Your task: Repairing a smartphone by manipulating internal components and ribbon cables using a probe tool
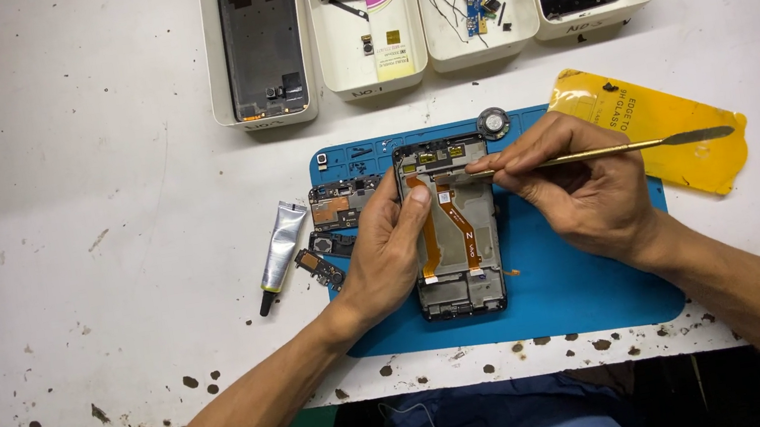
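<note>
Four trays [379, 89]: tops cut off; loose phone parts inside.
Left hand [388, 247]: fingers clasp opened phone [452, 229].
Right hand [575, 176]: pinches metal spudger [636, 146]; tip hidden.

Both hands meet mid-frame — left hand [392, 247] cupped, right hand [576, 179] pinching.

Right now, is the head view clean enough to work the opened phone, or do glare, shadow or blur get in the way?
Head view: even overhead light, sharp focus on the opened phone; the left hand and right hand cast only soft shadows on the blue mat; mild sheen on the yellow film; the metal pry tool is crisp; table edges bow slightly from the wide lens.
</note>
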